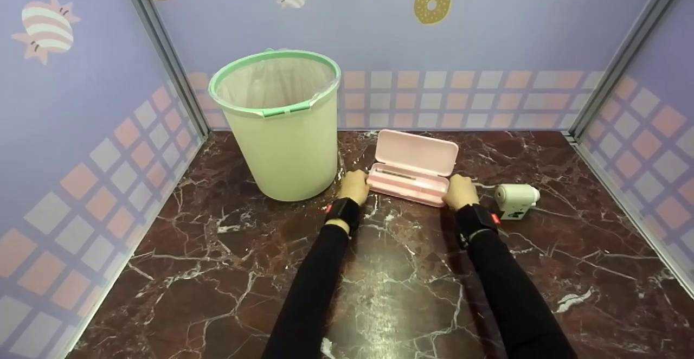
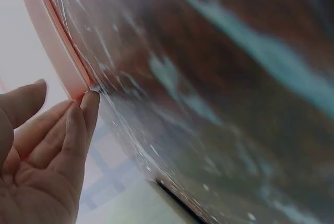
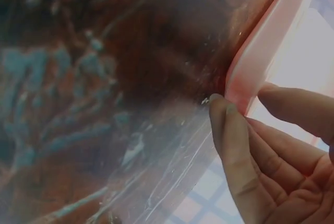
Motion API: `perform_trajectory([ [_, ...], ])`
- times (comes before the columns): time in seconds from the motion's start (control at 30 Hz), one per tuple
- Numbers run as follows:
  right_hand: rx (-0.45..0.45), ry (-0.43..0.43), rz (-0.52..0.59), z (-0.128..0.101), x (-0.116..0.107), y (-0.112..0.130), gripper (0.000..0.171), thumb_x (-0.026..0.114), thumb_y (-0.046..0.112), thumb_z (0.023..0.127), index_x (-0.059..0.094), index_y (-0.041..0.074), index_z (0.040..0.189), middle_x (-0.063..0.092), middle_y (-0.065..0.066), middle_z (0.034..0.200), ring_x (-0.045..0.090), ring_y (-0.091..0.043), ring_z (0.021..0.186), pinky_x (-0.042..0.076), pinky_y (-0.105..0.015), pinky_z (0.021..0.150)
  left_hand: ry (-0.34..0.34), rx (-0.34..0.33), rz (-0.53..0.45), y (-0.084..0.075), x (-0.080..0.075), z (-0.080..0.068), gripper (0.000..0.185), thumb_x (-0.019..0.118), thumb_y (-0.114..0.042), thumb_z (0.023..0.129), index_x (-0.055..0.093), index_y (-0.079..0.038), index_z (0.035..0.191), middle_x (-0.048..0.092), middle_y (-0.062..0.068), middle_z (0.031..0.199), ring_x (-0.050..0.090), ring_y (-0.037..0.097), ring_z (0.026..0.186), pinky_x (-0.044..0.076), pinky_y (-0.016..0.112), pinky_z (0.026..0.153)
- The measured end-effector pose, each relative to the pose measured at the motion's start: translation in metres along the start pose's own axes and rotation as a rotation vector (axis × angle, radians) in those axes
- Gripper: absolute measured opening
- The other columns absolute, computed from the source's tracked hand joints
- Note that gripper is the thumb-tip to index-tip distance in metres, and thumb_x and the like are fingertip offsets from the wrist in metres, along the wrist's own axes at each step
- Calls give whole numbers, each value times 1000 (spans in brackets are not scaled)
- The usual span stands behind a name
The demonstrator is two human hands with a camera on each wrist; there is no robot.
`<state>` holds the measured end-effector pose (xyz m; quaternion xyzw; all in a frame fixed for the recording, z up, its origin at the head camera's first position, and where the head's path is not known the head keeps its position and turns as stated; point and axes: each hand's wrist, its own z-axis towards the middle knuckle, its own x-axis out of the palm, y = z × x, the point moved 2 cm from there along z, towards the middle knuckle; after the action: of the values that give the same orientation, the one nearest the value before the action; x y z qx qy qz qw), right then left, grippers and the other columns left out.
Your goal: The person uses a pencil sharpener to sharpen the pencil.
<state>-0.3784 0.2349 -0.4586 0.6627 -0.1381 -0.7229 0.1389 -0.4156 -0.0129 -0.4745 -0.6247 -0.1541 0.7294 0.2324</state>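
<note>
Centre frame: open pink case (image 1: 411, 170) on marble table (image 1: 217, 272), lid up. Left hand (image 1: 354, 186) at its left end, right hand (image 1: 460, 191) at its right end. Green bin (image 1: 282, 131) left of case; white sharpener (image 1: 515, 200) right.

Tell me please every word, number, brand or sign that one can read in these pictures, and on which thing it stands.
No text can be read in any view.
White pencil sharpener: a dark mark on its side, too small and blurred to read.
Red tags on the wrist bands: no legible writing.
Pink case, green bin: no print visible.
Walls: only pictures of donuts and bees, no letters.
</note>
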Motion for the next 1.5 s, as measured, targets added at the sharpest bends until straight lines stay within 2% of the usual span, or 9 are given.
perform_trajectory([
  [0.1, -1, 2, -4, 1, 1, 0, 26, 66, -2, 71, 65, -18, 93, 66, -40, 100, 65, -52, 96, 52, -57, 86, -25, -40, 39, -2, 1, 1, 12, 65, -1, 86, 76, -2, 89, 74, 22, 101, 72, 39, 96, 57, 49, 82],
  [0.2, -2, 6, -13, 2, 2, 1, 28, 66, -2, 72, 64, -18, 95, 65, -40, 104, 64, -54, 101, 51, -58, 89, -34, -64, 30, -3, 0, 1, 13, 62, 0, 85, 75, -2, 84, 74, 21, 99, 72, 39, 94, 57, 48, 81],
  [0.43, 1, 11, -25, 2, 1, 2, 25, 68, -2, 73, 64, -18, 91, 64, -42, 104, 63, -55, 103, 51, -58, 91, -76, -37, -41, 1, -4, 2, 8, 70, -1, 80, 76, 0, 85, 76, 18, 92, 73, 35, 91, 57, 44, 82],
  [0.7, -21, 10, -10, 3, 1, 2, 22, 71, 0, 74, 65, -16, 87, 65, -41, 101, 64, -54, 100, 51, -57, 91, -66, -41, -52, 7, -6, 6, 7, 72, -3, 78, 76, 0, 82, 76, 16, 89, 73, 33, 89, 57, 42, 82],
  [0.8, -35, 14, 11, 2, 2, 2, 19, 72, 1, 75, 65, -15, 84, 67, -38, 97, 65, -53, 98, 52, -56, 90, -35, -48, -41, 9, -10, 6, 10, 74, -3, 76, 77, 0, 84, 76, 18, 93, 73, 35, 92, 57, 42, 85],
  [1.0, -89, 20, 78, -3, 5, 0, 9, 69, -1, 74, 65, -10, 73, 70, -28, 76, 68, -46, 78, 55, -52, 79, 119, -46, 40, 10, -20, 5, 18, 76, -2, 73, 76, 1, 90, 75, 19, 102, 70, 36, 101, 56, 43, 89],
  [1.1, -121, 27, 105, -6, 7, 2, 8, 68, -2, 74, 67, -9, 72, 70, -24, 69, 68, -41, 67, 56, -48, 73, 164, -37, 77, 11, -28, 0, 17, 78, -2, 72, 75, 2, 89, 74, 19, 102, 69, 36, 101, 55, 42, 89],
  [1.2, -142, 28, 107, -10, 10, 6, 8, 68, -1, 75, 68, -9, 72, 70, -23, 69, 67, -38, 65, 56, -47, 71, 178, -39, 80, 12, -35, -9, 16, 78, -2, 72, 72, 4, 85, 74, 20, 99, 69, 36, 97, 56, 42, 87],
  [1.5, -178, 27, 62, -26, 14, 23, 10, 71, -1, 74, 65, -8, 72, 68, -23, 72, 66, -42, 74, 54, -51, 75, 140, 6, 106, 22, -48, -39, 17, 77, -1, 72, 67, 4, 85, 72, 24, 98, 70, 40, 95, 57, 46, 85],
])
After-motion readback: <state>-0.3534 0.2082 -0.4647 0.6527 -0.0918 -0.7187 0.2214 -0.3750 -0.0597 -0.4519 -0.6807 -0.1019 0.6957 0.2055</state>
